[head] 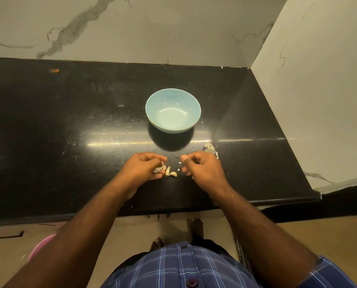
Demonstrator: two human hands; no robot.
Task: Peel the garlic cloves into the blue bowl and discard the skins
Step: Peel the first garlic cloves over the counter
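The light blue bowl (172, 128) stands empty on the black counter, just beyond my hands. A few garlic cloves (172, 173) lie on the counter between my hands. My left hand (143, 166) is curled over the left side of that group and grips one garlic clove (158, 169) with its fingertips. To the right, my right hand (203, 166) is curled, and a thin dark sliver of skin (177, 157) sticks out from between its thumb and forefinger. A small pile of garlic skins (210, 148) lies just behind the right hand.
The black counter (69, 121) is backed by a marble wall, with a second wall along its right side. Its front edge runs just below my wrists. Tiny skin flakes dot the surface. A pink tub (41, 246) sits on the floor at lower left.
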